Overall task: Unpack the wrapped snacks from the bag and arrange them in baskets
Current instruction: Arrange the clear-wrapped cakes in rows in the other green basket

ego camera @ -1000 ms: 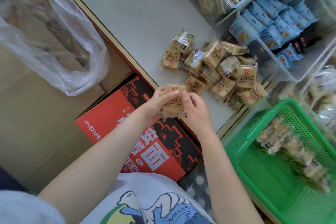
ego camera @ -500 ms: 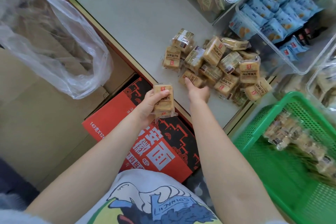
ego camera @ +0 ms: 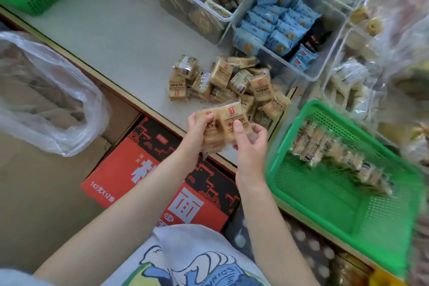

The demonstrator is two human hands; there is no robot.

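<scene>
— Since half a second ago, right hand (ego camera: 251, 144) has come back with a second snack pack (ego camera: 234, 123).
— Both hands closed, left hand (ego camera: 197, 129) on the first; probably squaring a stack for the green basket (ego camera: 325, 204); pile (ego camera: 232, 81) waits beyond.
</scene>
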